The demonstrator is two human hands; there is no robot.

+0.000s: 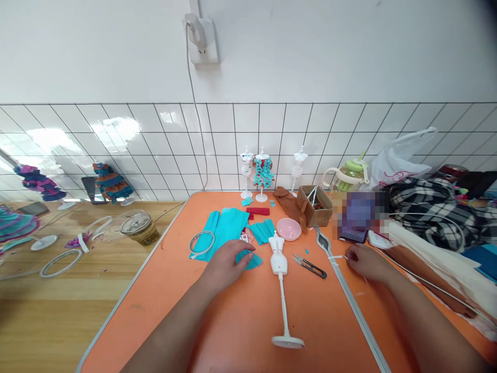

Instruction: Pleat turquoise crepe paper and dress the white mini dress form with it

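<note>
My left hand (pixel 227 265) rests over the turquoise fabric pieces (pixel 229 230), its fingers stretched forward and the thumb apart. On the right, my right hand (pixel 364 261) has curled fingers pinching the end of a thin white strip (pixel 337 257) beside the table's grey edging. Between the hands lies a small white dress-form mannequin (pixel 278 263), its round base toward me. Thread snips (pixel 310 266) lie to its right. An embroidery hoop (pixel 202 243) sits on the turquoise fabric, left of my left hand.
Behind are a pink bowl (pixel 289 228), a cardboard box (pixel 316 207), brown fabric (pixel 289 203) and small mannequins (pixel 262 173), one dressed. A phone (pixel 355 217), a green-lidded bottle (pixel 351 173) and plaid cloth (pixel 423 207) crowd the right. A jar (pixel 140 228) stands left on the wooden table.
</note>
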